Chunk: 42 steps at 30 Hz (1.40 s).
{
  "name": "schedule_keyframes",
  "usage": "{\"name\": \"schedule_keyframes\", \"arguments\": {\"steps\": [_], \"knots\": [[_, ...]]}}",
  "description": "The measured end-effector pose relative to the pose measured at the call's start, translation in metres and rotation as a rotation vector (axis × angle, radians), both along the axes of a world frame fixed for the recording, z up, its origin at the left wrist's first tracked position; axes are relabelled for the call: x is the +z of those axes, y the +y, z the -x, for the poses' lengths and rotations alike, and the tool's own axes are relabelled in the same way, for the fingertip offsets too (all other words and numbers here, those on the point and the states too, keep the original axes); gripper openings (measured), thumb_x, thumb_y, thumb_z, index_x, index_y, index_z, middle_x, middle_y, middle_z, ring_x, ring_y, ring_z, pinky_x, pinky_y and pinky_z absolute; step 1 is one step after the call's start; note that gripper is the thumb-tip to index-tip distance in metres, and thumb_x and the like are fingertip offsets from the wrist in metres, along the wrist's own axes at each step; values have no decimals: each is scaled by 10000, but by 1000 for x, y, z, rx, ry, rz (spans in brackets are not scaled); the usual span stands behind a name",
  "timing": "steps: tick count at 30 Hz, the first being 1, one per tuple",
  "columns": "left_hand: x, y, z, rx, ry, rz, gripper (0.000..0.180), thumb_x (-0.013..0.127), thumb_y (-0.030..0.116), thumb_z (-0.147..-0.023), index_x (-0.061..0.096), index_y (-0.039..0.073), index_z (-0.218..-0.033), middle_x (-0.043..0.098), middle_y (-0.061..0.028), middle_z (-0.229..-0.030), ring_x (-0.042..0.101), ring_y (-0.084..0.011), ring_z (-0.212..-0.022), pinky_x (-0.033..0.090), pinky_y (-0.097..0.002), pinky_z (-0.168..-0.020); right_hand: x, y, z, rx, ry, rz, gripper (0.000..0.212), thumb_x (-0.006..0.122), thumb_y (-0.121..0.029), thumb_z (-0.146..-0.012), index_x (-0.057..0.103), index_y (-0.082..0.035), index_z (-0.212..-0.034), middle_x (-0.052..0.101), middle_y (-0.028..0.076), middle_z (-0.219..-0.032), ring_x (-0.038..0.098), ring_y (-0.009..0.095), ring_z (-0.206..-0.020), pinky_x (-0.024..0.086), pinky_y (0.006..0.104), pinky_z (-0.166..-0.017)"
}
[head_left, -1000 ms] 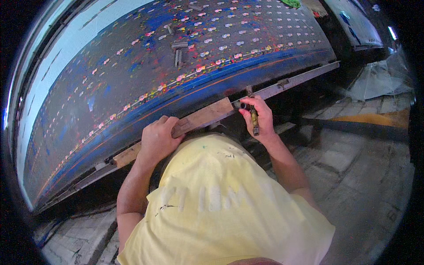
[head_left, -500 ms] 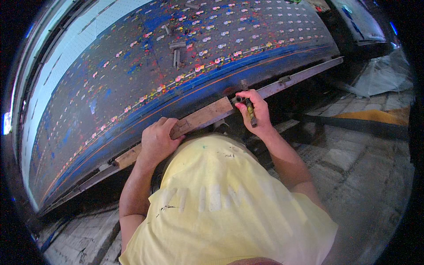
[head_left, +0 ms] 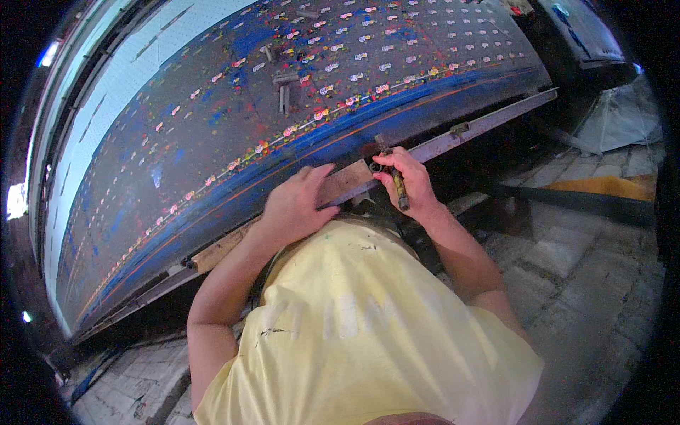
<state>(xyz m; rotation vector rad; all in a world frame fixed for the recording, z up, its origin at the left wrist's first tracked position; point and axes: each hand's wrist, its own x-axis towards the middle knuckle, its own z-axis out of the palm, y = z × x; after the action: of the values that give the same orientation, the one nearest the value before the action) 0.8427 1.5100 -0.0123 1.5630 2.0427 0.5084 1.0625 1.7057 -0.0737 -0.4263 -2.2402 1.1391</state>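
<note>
In the head view, your left hand [head_left: 301, 203] is shifting toward 2 o'clock along the wooden bar [head_left: 350, 179], fingers spreading open; your right hand [head_left: 416, 188] is gripping the brass-coloured tool [head_left: 399, 187] at that end, so support is apparently moving nearer it.

Matt wooden bar [head_left: 345, 183], cloth shirt [head_left: 386, 312]

Rows of small white, pink and yellow motifs pattern the dark grey sloping surface [head_left: 205, 134], smeared blue and red and striped deep blue and thin orange along its near side; the far-left sheet [head_left: 134, 79] is pale blue with fine dots. The wooden bar [head_left: 345, 182] is tan-brown, the tool [head_left: 399, 187] mottled yellow-brown and dark. Nearest, the pale yellow shirt [head_left: 382, 304] bears whitish print and black marks, and an orange-tan strip [head_left: 609, 186] crosses the grey floor [head_left: 567, 248] at right.
</note>
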Motion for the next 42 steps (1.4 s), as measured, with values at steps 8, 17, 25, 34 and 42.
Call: {"name": "schedule_keyframes", "arguments": {"steps": [8, 17, 25, 34, 42], "knots": [[-23, 80, -34, -140, -30, -164, 1017, 838, 114, -870, 320, 51, -1742, 756, -222, -1295, 735, -421, -1207, 620, -523, -1014, -2, -15, -11, -203, 65, -129, 377, 829, 44, -901, 747, -44, -1259, 734, 175, -1100, 755, 393, -988, 619, 451, -834], [-21, 81, -32, -87, -95, -115, 1064, 844, 117, -864, 281, 56, -1765, 794, -155, -1296, 759, -412, -1160, 638, -513, -962, 43, -28, -22, -154, 363, -257, 78, 689, -82, -1058, 711, -10, -1038, 692, 181, -993, 670, 269, -823, 549, 386, -696], [-19, 80, -35, -108, -102, -132, 1025, 825, 73, -850, 339, 98, -1752, 771, -168, -1331, 737, -414, -1198, 623, -508, -1019, 4, -48, -29, 62, -97, 457, 75, 664, -4, -1029, 680, -17, -957, 659, 102, -854, 674, 293, -769, 534, 413, -699], [-16, 80, -38, -254, 137, -212, 515, 795, 76, -869, 653, 89, -1364, 721, -154, -1159, 729, -385, -1170, 619, -505, -1002, 4, -23, -40, -126, 136, -270, 405, 789, -52, -904, 753, -9, -1306, 750, 153, -896, 741, 354, -728, 596, 435, -659], [-29, 90, -48, -309, 456, -227, 246, 749, 105, -925, 618, 97, -1133, 749, -115, -1045, 785, -328, -954, 653, -465, -791, 0, -26, -63, 22, -187, -566, 333, 807, -84, -818, 747, -52, -1144, 712, 105, -817, 721, 318, -684, 567, 447, -620]]}}
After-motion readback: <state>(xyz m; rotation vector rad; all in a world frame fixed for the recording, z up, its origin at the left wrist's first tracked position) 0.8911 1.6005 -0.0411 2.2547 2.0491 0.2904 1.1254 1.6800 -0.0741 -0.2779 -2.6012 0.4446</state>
